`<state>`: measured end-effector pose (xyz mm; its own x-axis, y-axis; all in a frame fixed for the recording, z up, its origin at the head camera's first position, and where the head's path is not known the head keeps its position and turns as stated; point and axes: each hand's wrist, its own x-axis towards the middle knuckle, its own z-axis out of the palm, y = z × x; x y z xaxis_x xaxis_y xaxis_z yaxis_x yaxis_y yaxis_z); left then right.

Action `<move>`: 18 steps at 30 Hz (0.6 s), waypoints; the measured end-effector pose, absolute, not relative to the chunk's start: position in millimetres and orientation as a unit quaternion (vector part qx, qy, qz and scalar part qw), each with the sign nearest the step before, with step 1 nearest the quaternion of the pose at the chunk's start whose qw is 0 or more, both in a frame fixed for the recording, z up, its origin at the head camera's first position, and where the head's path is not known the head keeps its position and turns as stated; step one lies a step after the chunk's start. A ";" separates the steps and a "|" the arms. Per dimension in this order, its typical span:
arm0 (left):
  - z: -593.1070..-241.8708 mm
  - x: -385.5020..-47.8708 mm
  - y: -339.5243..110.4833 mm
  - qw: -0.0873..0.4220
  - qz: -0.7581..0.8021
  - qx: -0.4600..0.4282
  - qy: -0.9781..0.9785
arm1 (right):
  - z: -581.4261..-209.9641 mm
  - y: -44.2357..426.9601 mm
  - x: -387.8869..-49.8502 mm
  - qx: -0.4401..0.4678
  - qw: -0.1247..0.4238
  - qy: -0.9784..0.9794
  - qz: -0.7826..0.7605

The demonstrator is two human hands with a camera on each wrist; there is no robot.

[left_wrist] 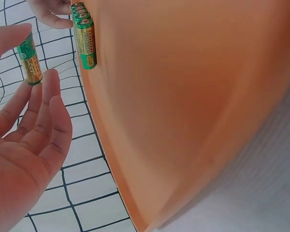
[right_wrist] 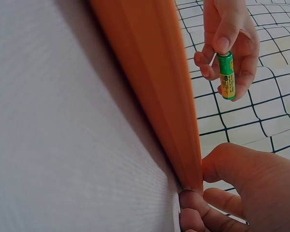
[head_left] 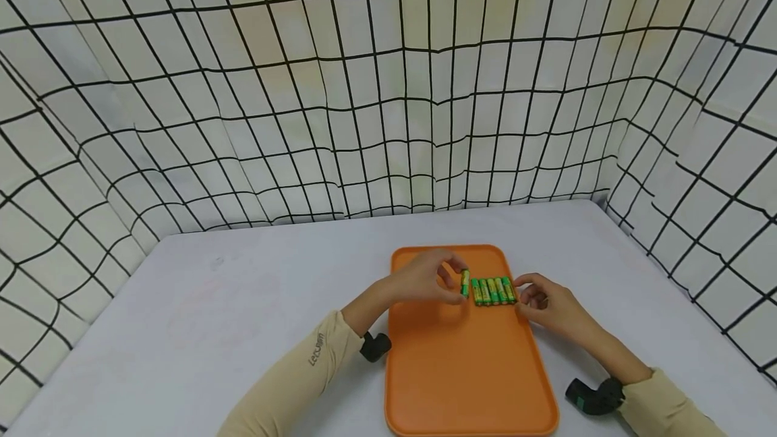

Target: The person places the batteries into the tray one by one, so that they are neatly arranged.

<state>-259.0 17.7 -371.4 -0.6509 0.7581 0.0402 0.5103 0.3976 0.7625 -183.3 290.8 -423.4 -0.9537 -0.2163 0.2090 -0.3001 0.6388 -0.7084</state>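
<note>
A green and yellow battery (head_left: 465, 283) stands raised between the thumb and fingertips of my left hand (head_left: 425, 280), which pinches it by its ends. Just right of it, several like batteries (head_left: 493, 291) lie side by side in a row on the orange tray (head_left: 467, 369). At the tray's right rim is my right hand (head_left: 555, 305), its thumb and forefinger apart beside the last battery of the row. The right wrist view shows the right hand (right_wrist: 256, 183) touching the rim, with the row hidden; whether a fingertip touches the last battery I cannot tell.
A white-covered table (head_left: 243, 315) lies under the tray. White cloth walls (head_left: 364, 120) with black grid lines rise behind and on both sides. Dark wrist devices (head_left: 597, 396) sit at both sleeves, close above the table.
</note>
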 end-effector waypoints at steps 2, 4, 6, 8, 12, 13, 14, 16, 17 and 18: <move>-371.6 -259.2 18.4 0.159 0.390 0.387 0.821 | -422.8 290.7 -183.2 0.144 0.053 -0.904 0.400; -371.4 -259.5 19.8 0.159 0.387 0.387 0.821 | -423.2 291.4 -183.6 0.146 0.054 -0.903 0.401; -371.5 -260.3 22.2 0.160 0.385 0.388 0.822 | -424.0 292.4 -184.0 0.148 0.058 -0.901 0.404; -372.0 -260.8 25.0 0.163 0.382 0.388 0.823 | -425.8 293.3 -184.3 0.156 0.066 -0.897 0.407; -374.2 -261.5 29.9 0.174 0.382 0.389 0.820 | -429.0 293.5 -184.4 0.178 0.083 -0.887 0.419; -374.8 -261.3 30.9 0.176 0.381 0.387 0.821 | -429.3 293.4 -184.4 0.181 0.085 -0.886 0.419; -375.3 -261.1 31.6 0.176 0.381 0.386 0.822 | -429.5 293.1 -184.4 0.178 0.083 -0.886 0.421; -376.2 -260.9 33.1 0.173 0.379 0.381 0.826 | -428.7 293.0 -184.5 0.176 0.078 -0.886 0.421; -376.9 -261.1 33.9 0.171 0.379 0.375 0.829 | -427.4 292.6 -184.2 0.165 0.068 -0.889 0.421; -377.3 -260.8 34.3 0.169 0.379 0.367 0.833 | -426.2 292.3 -184.1 0.161 0.064 -0.891 0.420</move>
<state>-260.8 34.3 -377.3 -0.6735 0.7392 -0.0030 0.4831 0.4432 0.7551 -184.1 292.3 -426.2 -0.9399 -0.2330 0.2497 -0.3409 0.5957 -0.7273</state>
